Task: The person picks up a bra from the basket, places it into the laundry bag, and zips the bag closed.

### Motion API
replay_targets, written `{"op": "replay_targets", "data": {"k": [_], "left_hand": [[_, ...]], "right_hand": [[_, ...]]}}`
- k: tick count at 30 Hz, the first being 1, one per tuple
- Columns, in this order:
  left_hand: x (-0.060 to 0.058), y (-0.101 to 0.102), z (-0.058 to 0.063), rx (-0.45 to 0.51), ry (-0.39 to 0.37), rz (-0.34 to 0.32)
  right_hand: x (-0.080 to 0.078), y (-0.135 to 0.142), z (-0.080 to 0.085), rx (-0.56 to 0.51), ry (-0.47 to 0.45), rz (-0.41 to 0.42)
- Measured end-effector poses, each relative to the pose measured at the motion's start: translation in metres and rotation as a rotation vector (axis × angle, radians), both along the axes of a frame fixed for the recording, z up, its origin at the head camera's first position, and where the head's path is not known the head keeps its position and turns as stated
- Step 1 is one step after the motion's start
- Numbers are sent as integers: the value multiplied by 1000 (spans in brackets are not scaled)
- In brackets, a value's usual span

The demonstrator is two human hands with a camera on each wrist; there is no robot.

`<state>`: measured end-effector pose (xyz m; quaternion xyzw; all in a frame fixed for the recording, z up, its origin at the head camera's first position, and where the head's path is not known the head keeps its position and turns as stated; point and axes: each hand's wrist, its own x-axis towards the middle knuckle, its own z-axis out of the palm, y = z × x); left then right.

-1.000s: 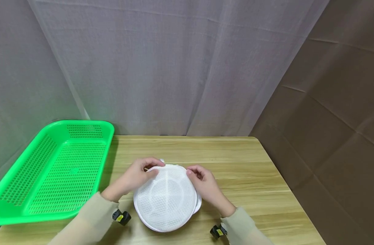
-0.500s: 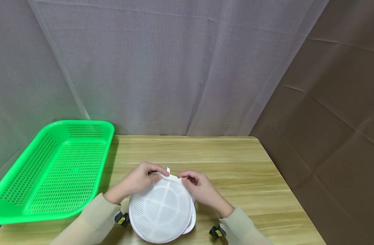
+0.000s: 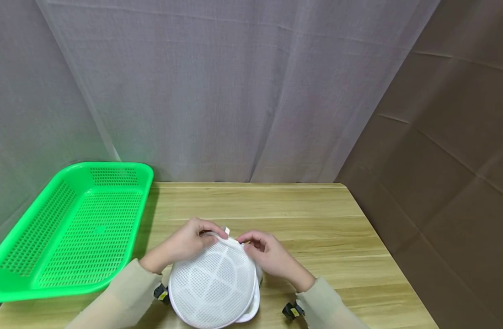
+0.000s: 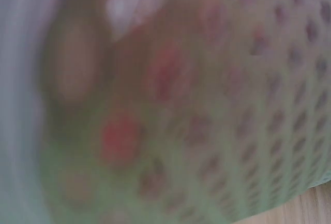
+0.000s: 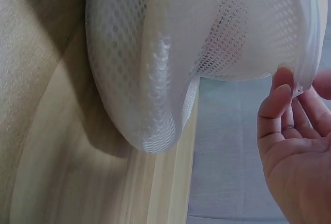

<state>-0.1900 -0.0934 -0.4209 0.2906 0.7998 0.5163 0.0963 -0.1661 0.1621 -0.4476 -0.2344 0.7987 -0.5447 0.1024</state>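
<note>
Mesh bag is near six o'clock; we see left hand pinching its rim at twelve, right hand pinching at one, green basket at eight; the bag blocks the left wrist view.

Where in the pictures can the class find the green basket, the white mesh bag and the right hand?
Green basket [image 3: 91,237], head view: its bare, slotted floor.
White mesh bag [image 3: 212,283], head view: its round upper face.
Right hand [image 3: 273,257], head view: middle of the hand.
</note>
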Motion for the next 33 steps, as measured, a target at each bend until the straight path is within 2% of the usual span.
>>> {"op": "replay_targets", "data": {"k": [3,10,16,22,29,33], "left_hand": [[-1,0,-1,7,1,9],[-1,0,-2,-1,-7,58],[-2,-1,-3,19,-11,64],[-2,-3,-4,19,-14,71],[-1,-5,-4,15,-9,93],[-2,-7,-5,12,-3,130]], "right_hand": [[2,-1,4,13,12,-28],[12,-11,29,50,54,-126],[15,-15,31,77,108,-197],[16,-16,30,89,123,-257],[16,-15,29,78,131,-271],[16,-12,29,72,131,-270]]}}
